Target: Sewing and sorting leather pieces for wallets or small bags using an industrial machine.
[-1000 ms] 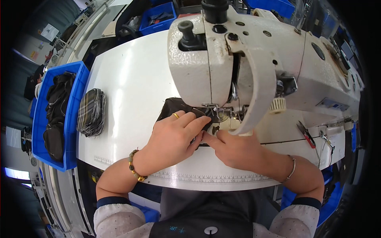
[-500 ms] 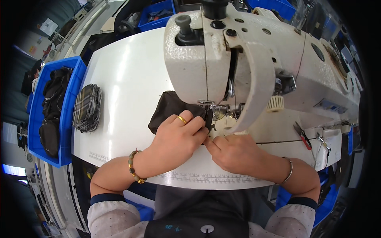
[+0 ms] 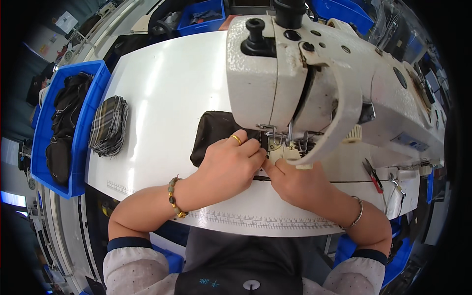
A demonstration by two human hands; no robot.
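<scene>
Fabric piece (image 3: 215,133), dark, matte and roughly rectangular, lies flat on the glossy white table (image 3: 167,88), long axis running left to right into the sewing machine (image 3: 295,83). Left hand (image 3: 231,164) presses it flat, fingers curled; right hand (image 3: 300,184) pinches its edge beside the needle.

we see the left hand (image 3: 230,164) pressing a dark fabric piece (image 3: 214,132) flat beside the needle of the white sewing machine (image 3: 314,73), the right hand (image 3: 295,182) touching it; plaid pieces (image 3: 109,125) lie stacked near a blue bin (image 3: 88,88).
</scene>
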